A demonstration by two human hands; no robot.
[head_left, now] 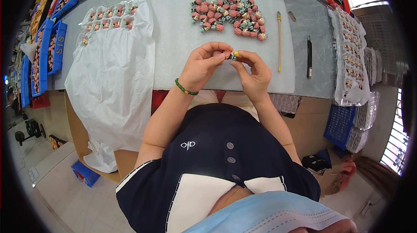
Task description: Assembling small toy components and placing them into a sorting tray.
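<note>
Over the front of a white foam sheet (173, 28), my left hand (200, 67) pinches a small figurine (227, 54) by its pink, curly-haired head. My right hand (255, 75) grips the figurine's dark and grey-blue lower end between thumb and forefinger. Something yellow (236, 53) covers or sits at my right forefinger's tip; I cannot tell which. Farther back on the sheet lies a loose pile of similar figurines (234, 13), pink-headed with grey-blue bodies. A green bead bracelet (186, 88) circles my left wrist.
To the left, a tray of figurines (108, 18) is partly covered by white tissue (113, 68). A thin yellowish stick (279, 41) and a black pen-like tool (309, 57) lie at the right. Beyond them is another filled tray (352, 54). Blue bins (38, 59) stand far left.
</note>
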